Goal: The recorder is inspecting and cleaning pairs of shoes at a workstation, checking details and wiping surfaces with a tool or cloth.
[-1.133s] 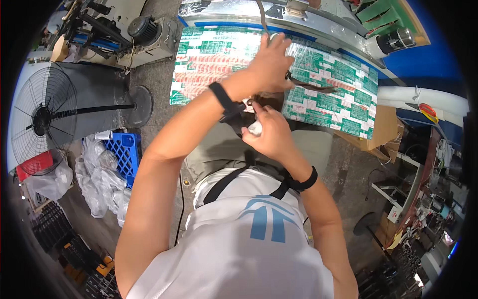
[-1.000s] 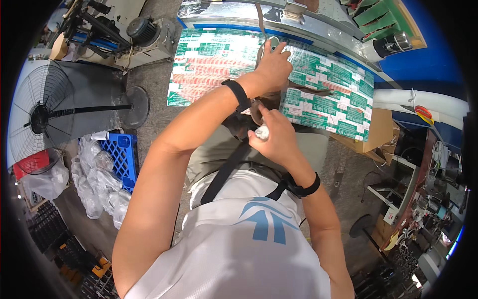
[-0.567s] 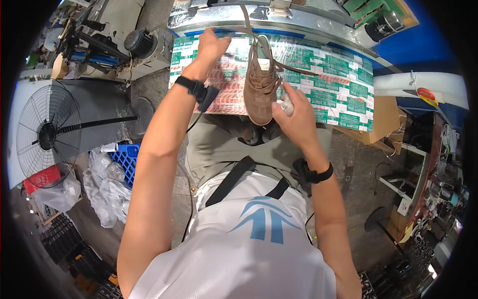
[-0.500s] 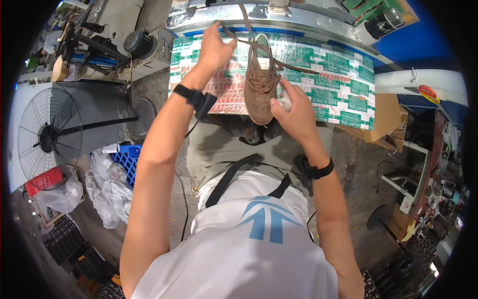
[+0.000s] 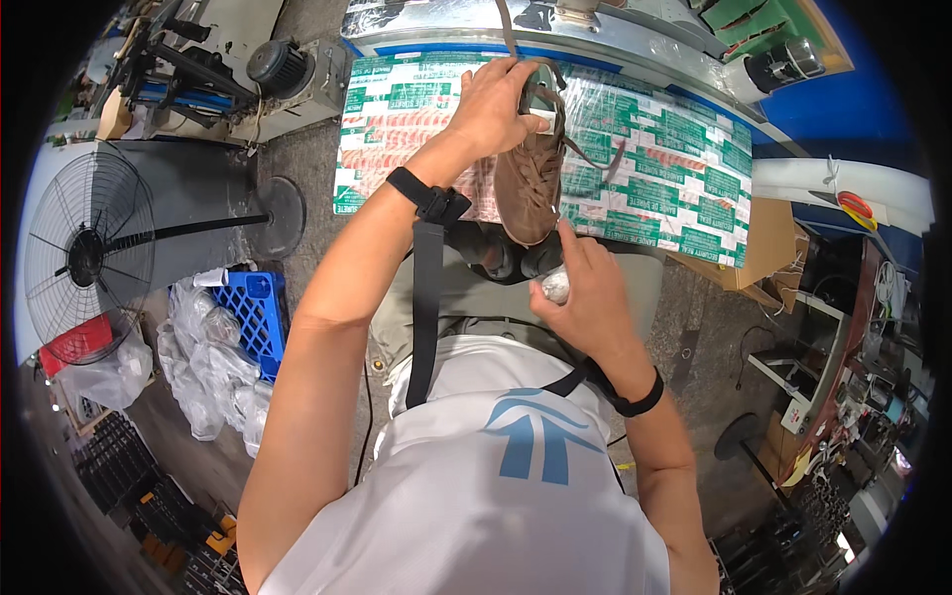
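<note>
A brown lace-up shoe [image 5: 529,193] lies on the tape-covered work surface [image 5: 397,109], its toe toward me. My left hand [image 5: 496,111] grips its far, ankle end, with the thumb near the tongue; the fingertips are partly hidden there. Loose laces [image 5: 595,162] trail off to the right and another strand runs up beyond the far edge. Closer to my body, my right hand [image 5: 595,302] is closed round a small whitish crumpled wad [image 5: 556,287]. Its index finger points to the shoe's toe, close beside it.
A metal rail [image 5: 436,38] runs along the back of the work surface. To the left stand a motor [image 5: 279,66], a black floor fan [image 5: 87,256] and a blue crate [image 5: 260,322] beside clear plastic bags [image 5: 206,372]. An open cardboard box [image 5: 769,248] sits below right.
My left hand has moved right from the laces onto the shoe's ankle end. My right hand has drawn back from the shoe's side toward my body, still holding the wad.
</note>
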`<action>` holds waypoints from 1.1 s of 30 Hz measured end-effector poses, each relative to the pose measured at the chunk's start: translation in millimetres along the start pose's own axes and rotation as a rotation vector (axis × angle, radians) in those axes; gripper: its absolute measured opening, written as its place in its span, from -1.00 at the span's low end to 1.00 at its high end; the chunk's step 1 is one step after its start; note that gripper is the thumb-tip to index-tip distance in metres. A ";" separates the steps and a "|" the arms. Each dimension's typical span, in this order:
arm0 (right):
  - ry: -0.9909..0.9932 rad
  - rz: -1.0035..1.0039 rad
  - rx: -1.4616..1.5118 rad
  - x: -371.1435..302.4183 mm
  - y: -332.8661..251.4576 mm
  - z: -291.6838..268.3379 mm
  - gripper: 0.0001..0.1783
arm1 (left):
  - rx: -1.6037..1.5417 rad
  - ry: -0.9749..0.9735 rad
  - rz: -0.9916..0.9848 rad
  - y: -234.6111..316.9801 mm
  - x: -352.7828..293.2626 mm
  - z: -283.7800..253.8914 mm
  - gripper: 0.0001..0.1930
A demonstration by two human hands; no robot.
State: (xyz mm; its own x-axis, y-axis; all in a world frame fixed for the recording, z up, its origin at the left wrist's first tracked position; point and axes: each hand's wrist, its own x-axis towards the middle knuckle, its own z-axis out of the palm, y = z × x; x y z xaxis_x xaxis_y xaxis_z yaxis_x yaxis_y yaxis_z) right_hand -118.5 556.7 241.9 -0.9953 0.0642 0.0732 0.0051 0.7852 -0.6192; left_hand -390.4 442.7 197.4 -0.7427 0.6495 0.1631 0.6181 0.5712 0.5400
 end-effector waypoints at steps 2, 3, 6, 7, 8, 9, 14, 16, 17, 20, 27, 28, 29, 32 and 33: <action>0.027 -0.001 0.024 -1.7 13.3 9.5 -0.09 | 0.001 0.030 -0.013 -2.2 -3.4 2.1 -0.12; 0.085 0.090 0.056 0.8 21.6 12.8 -0.12 | -0.002 0.031 -0.016 -2.4 -4.4 3.2 -0.12; 0.189 0.193 0.114 17.1 25.3 11.4 -0.20 | -0.022 0.028 -0.025 -5.6 -5.2 5.9 -0.13; 0.190 0.156 0.158 24.9 23.8 10.4 -0.20 | -0.029 0.033 -0.029 -6.3 -5.6 6.9 -0.13; 0.191 0.117 0.201 32.5 23.6 11.7 -0.20 | -0.037 0.039 -0.033 -7.5 -6.2 7.5 -0.13; 0.193 0.116 0.201 40.6 25.6 14.7 -0.20 | -0.036 0.040 -0.031 -7.1 -6.0 6.7 -0.13; 0.176 0.063 0.118 58.7 38.1 22.7 -0.20 | -0.052 0.002 -0.079 2.7 -7.4 2.7 -0.13; 0.175 0.008 0.032 50.5 42.9 22.1 -0.17 | -0.050 0.027 -0.084 2.3 -7.9 2.6 -0.12; 0.173 -0.050 -0.050 45.1 42.4 23.0 -0.15 | -0.044 0.054 -0.090 0.5 -9.6 2.7 -0.12; 0.189 -0.070 -0.177 23.3 19.9 17.3 -0.07 | -0.044 0.042 -0.088 8.7 -6.0 -3.3 -0.11; 0.276 -0.083 -0.042 38.4 14.6 24.2 -0.07 | -0.087 0.032 -0.103 -8.4 -6.1 5.2 -0.09; 0.273 -0.086 -0.039 43.6 14.8 27.0 -0.07 | -0.136 0.031 -0.120 -13.7 -5.3 7.7 -0.07; 0.246 -0.121 0.009 49.2 15.6 29.8 -0.08 | -0.187 0.030 -0.132 -14.5 -3.7 7.9 -0.04; 0.214 -0.165 0.043 61.3 15.3 42.0 -0.12 | -0.175 -0.009 -0.192 -17.4 -6.5 8.0 0.01; 0.208 -0.173 0.029 64.7 15.4 45.9 -0.14 | -0.171 -0.005 -0.197 -18.0 -7.1 8.8 0.01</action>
State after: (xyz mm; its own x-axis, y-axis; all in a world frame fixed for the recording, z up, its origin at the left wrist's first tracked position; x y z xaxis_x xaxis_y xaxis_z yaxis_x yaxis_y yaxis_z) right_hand -187.3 544.7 201.2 -0.9397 0.0586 0.3369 -0.1686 0.7777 -0.6055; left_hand -394.0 432.2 179.3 -0.8429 0.5368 0.0375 0.4090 0.5938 0.6929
